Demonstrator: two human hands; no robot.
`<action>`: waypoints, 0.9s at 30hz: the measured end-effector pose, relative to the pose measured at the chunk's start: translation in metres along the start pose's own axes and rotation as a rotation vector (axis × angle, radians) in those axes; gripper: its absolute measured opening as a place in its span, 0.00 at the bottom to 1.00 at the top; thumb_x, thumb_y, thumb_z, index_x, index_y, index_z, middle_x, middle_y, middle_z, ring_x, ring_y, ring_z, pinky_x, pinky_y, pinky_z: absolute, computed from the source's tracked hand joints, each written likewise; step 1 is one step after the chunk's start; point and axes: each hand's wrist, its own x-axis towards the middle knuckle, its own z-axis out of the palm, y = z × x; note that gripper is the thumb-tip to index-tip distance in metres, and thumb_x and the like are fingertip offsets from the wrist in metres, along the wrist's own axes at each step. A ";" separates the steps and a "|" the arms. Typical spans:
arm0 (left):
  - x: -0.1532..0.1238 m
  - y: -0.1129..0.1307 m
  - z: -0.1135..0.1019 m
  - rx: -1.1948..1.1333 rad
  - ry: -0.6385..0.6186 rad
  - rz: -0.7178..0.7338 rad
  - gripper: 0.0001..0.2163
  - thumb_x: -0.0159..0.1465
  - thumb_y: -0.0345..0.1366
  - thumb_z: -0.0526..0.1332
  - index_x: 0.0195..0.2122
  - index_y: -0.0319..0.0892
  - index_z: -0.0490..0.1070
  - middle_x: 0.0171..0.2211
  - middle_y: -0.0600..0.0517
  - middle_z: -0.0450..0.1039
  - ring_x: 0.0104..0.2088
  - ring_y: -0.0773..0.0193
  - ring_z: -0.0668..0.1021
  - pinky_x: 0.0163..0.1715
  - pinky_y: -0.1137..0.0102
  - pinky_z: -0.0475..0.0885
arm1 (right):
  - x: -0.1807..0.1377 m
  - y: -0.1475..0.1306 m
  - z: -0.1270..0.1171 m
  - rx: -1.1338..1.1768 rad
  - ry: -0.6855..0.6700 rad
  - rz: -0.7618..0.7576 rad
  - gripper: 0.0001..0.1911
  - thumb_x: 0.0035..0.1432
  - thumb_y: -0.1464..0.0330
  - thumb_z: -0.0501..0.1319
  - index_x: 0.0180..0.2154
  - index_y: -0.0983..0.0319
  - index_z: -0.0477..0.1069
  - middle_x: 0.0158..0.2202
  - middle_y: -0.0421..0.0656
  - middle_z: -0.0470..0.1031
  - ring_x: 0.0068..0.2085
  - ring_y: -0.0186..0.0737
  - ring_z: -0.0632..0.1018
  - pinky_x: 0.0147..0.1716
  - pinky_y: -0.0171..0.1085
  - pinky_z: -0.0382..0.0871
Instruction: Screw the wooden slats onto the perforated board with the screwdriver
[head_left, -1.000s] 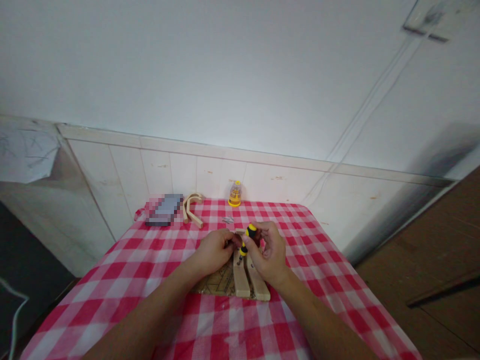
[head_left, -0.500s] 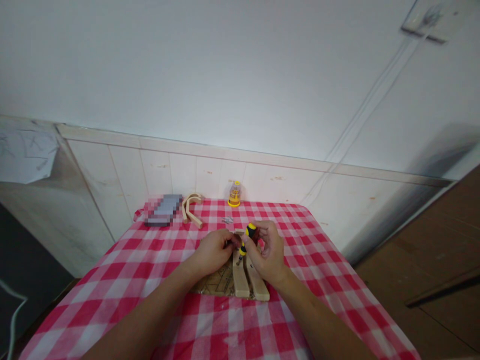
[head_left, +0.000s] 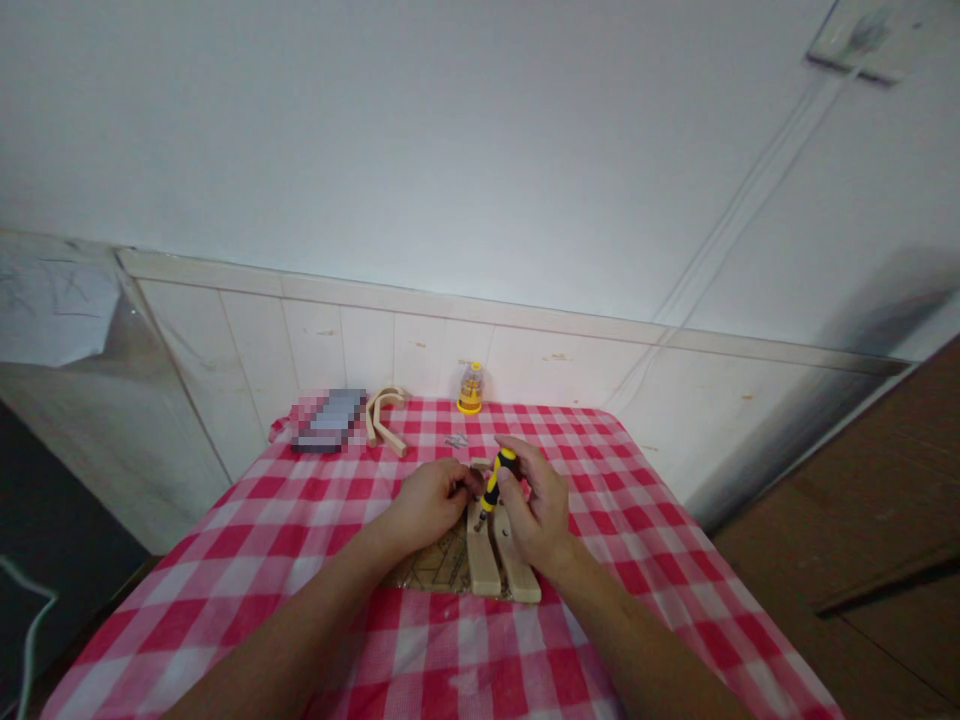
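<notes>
Fingers of the left hand curl inward at the far part of a pale wooden bar (whether they pinch it or merely rest there, I cannot tell), while those of the right hand close around a screwdriver with a rounded yellow-and-black handle. It leans, handle end to the right, its tip down at the bar's upper face.

Far left on the red-and-white checked tablecloth lies a flat grey slab-like thing, blurred into blocks. Just right of it are smoothly bent wooden pieces. Farther right, a glossy tan sheet with dark printed lines shows beside the left hand. Beyond the hands sit thin silvery metal bits, and a see-through container with a yellow base stands upright near the panelled wall. A second bar, gently curved with blunt ends and a dark hole, lies to the right of the first, a narrow gap between them.

Creased cloth stretches broadly from the left forearm to the slanting left edge, and likewise from the right hand to the right edge.
</notes>
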 end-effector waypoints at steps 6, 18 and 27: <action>0.000 0.002 -0.001 0.006 0.010 -0.015 0.11 0.59 0.27 0.56 0.35 0.42 0.78 0.36 0.50 0.82 0.39 0.59 0.80 0.40 0.68 0.72 | 0.001 -0.006 -0.001 -0.018 0.002 -0.026 0.15 0.65 0.69 0.55 0.53 0.57 0.68 0.40 0.45 0.78 0.34 0.41 0.80 0.34 0.39 0.75; -0.001 0.002 0.000 0.003 0.015 0.000 0.10 0.59 0.27 0.56 0.34 0.41 0.78 0.35 0.49 0.81 0.37 0.59 0.80 0.38 0.68 0.71 | 0.004 -0.010 0.000 -0.008 0.033 0.027 0.13 0.62 0.69 0.60 0.49 0.57 0.69 0.32 0.40 0.76 0.28 0.37 0.76 0.28 0.36 0.70; 0.000 0.000 0.000 -0.001 0.007 -0.003 0.10 0.60 0.26 0.56 0.35 0.41 0.78 0.35 0.50 0.80 0.37 0.60 0.79 0.38 0.69 0.70 | 0.004 -0.008 0.002 -0.002 0.062 0.036 0.11 0.61 0.68 0.61 0.46 0.59 0.68 0.30 0.39 0.74 0.27 0.35 0.74 0.26 0.34 0.69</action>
